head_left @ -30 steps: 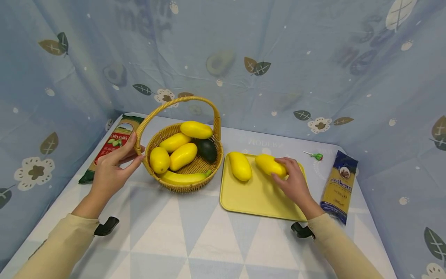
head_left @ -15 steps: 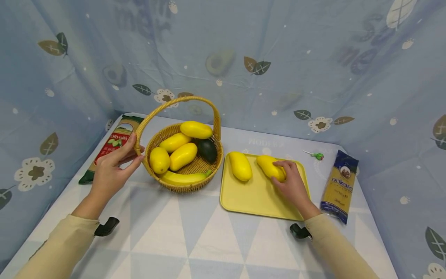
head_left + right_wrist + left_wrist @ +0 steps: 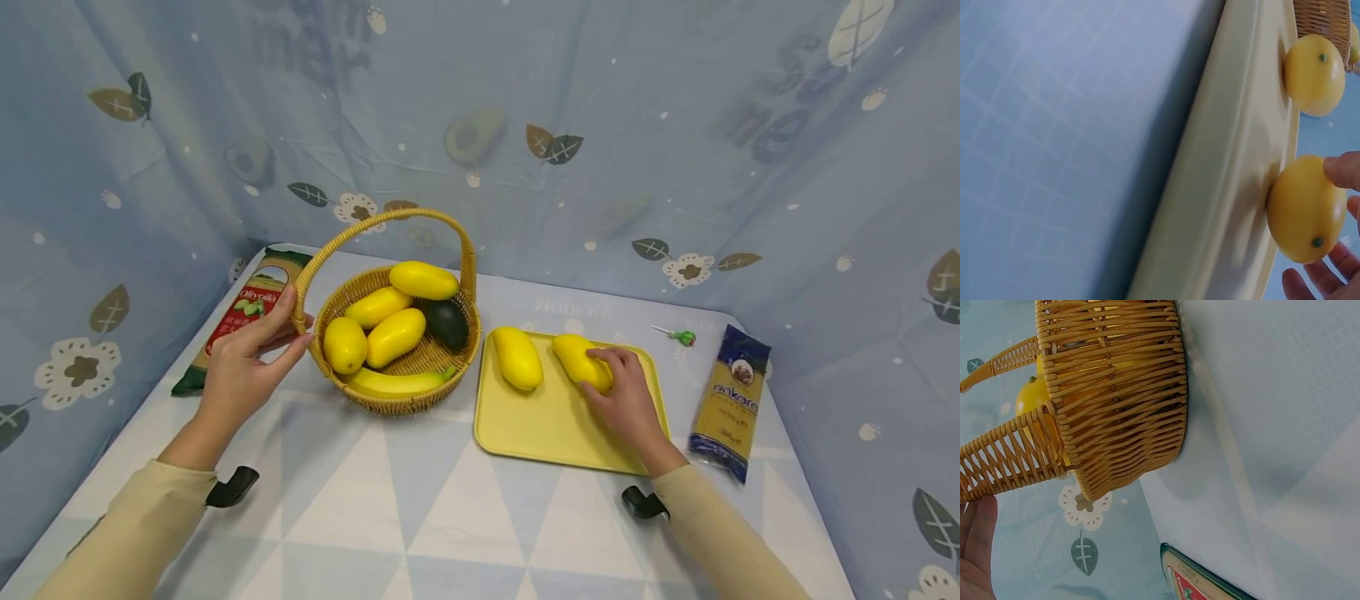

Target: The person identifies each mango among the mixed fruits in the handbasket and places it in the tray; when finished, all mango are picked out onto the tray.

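Note:
In the head view, my left hand (image 3: 243,367) pinches the base of the arched handle (image 3: 375,222) of a yellow wicker basket (image 3: 397,406). The left wrist view shows its fingertips against the woven handle. The basket holds several yellow mangoes (image 3: 396,337), a banana (image 3: 396,383) and a dark green avocado (image 3: 447,324). My right hand (image 3: 624,400) grips one end of a mango (image 3: 576,358) lying on a yellow tray (image 3: 525,433); the right wrist view shows thumb and fingers on opposite sides of this mango (image 3: 1307,209). A second mango (image 3: 517,358) lies to its left on the tray.
A red and green pasta packet (image 3: 251,304) lies behind my left hand. Right of the tray are a small green lollipop (image 3: 681,337) and a blue and gold pasta packet (image 3: 731,400). A printed curtain (image 3: 480,150) hangs behind the table.
My right hand has shifted slightly left, and the mango under it has turned a little so it points more toward me. The left hand and basket stay put.

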Demonstrator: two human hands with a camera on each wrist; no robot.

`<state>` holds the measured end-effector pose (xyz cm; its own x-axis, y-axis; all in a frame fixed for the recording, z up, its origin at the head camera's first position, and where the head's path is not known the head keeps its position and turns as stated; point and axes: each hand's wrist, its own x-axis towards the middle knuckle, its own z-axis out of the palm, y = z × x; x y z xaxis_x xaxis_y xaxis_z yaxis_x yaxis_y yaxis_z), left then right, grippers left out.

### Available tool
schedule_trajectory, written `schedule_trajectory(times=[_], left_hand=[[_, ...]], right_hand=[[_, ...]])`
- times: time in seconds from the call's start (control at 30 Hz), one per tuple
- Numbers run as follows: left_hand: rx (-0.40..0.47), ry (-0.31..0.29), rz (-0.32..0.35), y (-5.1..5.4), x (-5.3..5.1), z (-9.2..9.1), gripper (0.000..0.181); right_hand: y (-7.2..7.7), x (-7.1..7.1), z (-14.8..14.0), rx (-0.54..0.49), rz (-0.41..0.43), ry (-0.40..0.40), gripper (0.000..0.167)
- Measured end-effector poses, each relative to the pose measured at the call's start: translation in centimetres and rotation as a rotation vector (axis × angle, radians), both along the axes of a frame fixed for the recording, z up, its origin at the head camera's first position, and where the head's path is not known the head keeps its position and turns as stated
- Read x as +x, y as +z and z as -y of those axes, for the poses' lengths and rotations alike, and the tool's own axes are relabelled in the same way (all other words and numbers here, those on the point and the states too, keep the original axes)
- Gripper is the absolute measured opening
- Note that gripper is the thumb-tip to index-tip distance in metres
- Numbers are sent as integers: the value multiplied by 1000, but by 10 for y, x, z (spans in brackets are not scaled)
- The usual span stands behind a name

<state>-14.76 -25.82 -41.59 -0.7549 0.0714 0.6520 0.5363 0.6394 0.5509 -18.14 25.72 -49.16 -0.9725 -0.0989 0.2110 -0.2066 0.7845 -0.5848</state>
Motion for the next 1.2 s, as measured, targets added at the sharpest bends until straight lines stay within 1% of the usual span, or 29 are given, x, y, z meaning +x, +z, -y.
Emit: schedule_trajectory(times=[0.23, 0.47, 0.77, 0.97, 1.2], left_hand=[[5, -3, -5, 0, 0, 0, 91], [9, 1, -1, 1, 0, -1, 91], [-7, 20, 11, 0, 0, 0, 91], [-15, 22, 14, -2, -1, 1, 92], [-10, 11, 8, -1, -1, 0, 92]], right_hand=[[4, 0, 1, 2, -17, 4, 46], [8, 0, 3, -13, 8, 23, 46], [15, -1, 9, -29, -40, 63, 45], [28, -2, 24, -44, -55, 108, 46], [42, -4, 55, -38, -45, 187, 46]])
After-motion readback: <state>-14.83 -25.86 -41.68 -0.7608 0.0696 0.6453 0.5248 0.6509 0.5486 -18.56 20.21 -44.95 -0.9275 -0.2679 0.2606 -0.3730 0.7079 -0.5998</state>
